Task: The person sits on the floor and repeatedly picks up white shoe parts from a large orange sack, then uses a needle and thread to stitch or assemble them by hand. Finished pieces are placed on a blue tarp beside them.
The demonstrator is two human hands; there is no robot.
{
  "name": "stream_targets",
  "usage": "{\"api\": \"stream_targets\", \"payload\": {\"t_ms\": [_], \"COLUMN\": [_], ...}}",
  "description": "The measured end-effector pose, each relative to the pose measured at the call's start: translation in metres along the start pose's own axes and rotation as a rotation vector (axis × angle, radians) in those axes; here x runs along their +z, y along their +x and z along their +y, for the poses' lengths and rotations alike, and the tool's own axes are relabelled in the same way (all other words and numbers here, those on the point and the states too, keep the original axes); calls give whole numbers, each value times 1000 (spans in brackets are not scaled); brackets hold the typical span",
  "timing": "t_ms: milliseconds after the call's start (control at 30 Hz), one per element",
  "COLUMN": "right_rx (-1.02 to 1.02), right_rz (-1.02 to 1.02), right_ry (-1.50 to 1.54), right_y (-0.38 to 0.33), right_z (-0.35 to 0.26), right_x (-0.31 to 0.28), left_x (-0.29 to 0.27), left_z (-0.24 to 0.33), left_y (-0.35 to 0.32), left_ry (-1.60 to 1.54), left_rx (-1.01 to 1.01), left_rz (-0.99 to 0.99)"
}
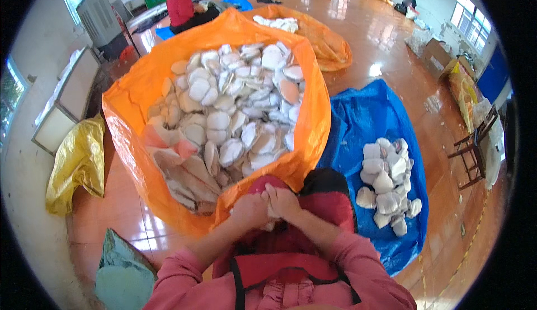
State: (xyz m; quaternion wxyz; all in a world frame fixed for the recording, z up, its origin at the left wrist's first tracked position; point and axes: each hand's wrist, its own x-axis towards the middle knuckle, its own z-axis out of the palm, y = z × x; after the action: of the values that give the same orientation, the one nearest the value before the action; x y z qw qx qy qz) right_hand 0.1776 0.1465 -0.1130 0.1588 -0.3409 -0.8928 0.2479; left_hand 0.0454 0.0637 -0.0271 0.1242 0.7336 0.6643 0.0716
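My two hands meet over my lap, at the near rim of a big orange sack (126, 120). My left hand (250, 211) is closed, and my right hand (283, 203) is closed against it with the fingers bent. A bit of a white padded piece (271, 224) shows below and between them; most of it is hidden by the fingers. Many rounded white padded pieces (218, 121) fill the open sack in front of me, some beige or pinkish. To my right, a smaller heap of white stuffed pieces (387, 202) lies on a blue sheet (366, 106).
A yellow sack (75, 164) and a green bag (120, 265) lie at my left. Beyond the sack sits a person in red (180, 5), near another orange sheet (330, 47). A wooden chair (475, 148) and a cardboard box (436, 58) stand along the right.
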Motion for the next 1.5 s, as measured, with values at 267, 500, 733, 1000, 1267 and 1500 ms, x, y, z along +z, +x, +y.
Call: {"api": "stream_targets", "payload": {"t_ms": [267,500,733,1000,1267,1500], "right_rx": [210,-35,37,169,114,-199], "right_rz": [-79,-22,-162,-131,-104,172], "right_ry": [489,-65,-257,153,377,189], "right_y": [3,-13,-34,-48,-64,-80], "right_z": [29,21,15,50,78,97], "right_x": [-58,-150,-182,-167,-159,-133], "left_x": [14,-24,-44,-3,23,33], "left_z": [32,58,93,95,94,74], "left_y": [15,37,61,75,86,96], "left_ry": [-445,-417,-202,-363,-531,-707], "left_rx": [-61,282,288,422,735,820], "left_rz": [291,307,55,-90,92,-6]}}
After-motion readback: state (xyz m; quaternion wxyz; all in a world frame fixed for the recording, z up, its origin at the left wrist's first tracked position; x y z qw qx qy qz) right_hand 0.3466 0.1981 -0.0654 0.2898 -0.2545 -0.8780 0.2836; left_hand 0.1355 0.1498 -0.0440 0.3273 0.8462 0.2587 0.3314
